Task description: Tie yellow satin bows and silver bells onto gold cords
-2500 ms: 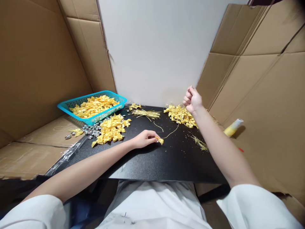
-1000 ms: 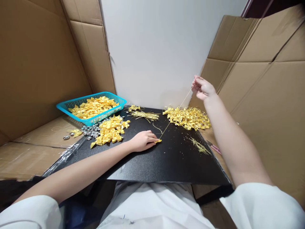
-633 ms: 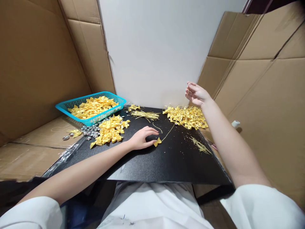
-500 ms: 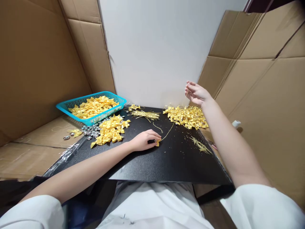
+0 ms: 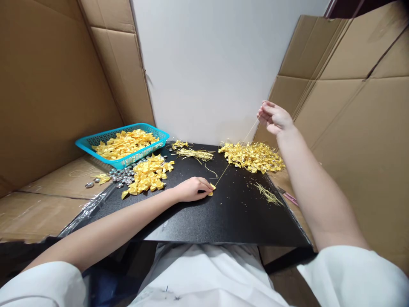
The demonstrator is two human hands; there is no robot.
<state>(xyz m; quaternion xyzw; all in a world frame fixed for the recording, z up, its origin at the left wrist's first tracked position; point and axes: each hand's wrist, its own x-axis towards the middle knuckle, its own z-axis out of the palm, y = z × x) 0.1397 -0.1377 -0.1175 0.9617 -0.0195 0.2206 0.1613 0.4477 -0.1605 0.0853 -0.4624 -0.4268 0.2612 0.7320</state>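
Observation:
My left hand rests on the black table, its fingertips pinching a small yellow ribbon bow. From the bow a thin yellow thread climbs in a straight line to my right hand, raised above the table's far right part. The thumb and fingers of that hand are closed on the thread. A heap of yellow bows lies below the right hand. To the left of my left hand is a pile of yellow bows, next to several silver bells.
A turquoise basket of yellow bows stands at the back left. Gold strands lie at the back middle, with cut thread ends at right. A pink-handled tool lies by the right edge. Cardboard walls flank the table.
My right hand has moved up and to the right, and the thread, slack before, is now drawn straight. My left hand has stayed at almost the same spot with the bow.

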